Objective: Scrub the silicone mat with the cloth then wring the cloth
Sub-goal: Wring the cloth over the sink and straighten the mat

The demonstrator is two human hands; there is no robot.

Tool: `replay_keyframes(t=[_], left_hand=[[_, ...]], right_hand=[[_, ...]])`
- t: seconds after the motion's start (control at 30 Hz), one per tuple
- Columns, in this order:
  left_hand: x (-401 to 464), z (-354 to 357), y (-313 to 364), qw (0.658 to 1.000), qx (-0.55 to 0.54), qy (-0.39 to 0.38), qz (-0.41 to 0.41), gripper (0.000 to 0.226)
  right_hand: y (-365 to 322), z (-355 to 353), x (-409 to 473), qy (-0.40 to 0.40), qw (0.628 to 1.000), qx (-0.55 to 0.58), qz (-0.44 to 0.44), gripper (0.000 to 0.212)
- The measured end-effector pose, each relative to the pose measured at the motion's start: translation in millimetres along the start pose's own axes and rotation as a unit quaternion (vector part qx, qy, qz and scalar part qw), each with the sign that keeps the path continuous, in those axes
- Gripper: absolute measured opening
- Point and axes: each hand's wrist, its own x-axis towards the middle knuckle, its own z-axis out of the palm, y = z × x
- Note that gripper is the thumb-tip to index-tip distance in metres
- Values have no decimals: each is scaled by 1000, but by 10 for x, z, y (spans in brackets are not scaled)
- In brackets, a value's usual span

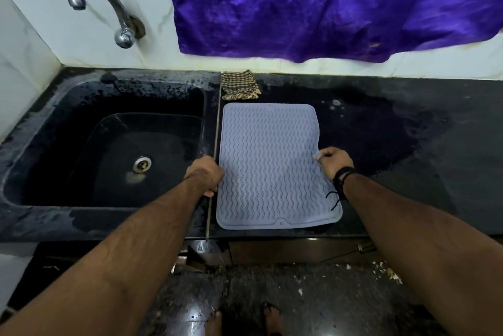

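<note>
fingers (pixel 322 156) of right hand (pixel 334 162) pinching right edge of mat (pixel 268 164), lifting it a little; left hand (pixel 206 175) curled on left edge. mat flat on wet tabletop (pixel 408 145) beside sink (pixel 109 145). cloth (pixel 239 85) just behind mat, untouched. scrubbing not begun, probably. next: let go, reach for cloth.

Both arms reached forward; the left hand (pixel 206 175) gripped the mat (pixel 268 164) edge, the right hand (pixel 334 159) pinched its opposite edge.
</note>
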Motion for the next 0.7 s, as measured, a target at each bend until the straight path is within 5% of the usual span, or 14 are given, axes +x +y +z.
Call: replay_keyframes(t=[0.7], left_hand=[[-31,-29,-43,995,88,39,22,24]], right_hand=[[77,-93,-52,-7,1000,26,15,20]])
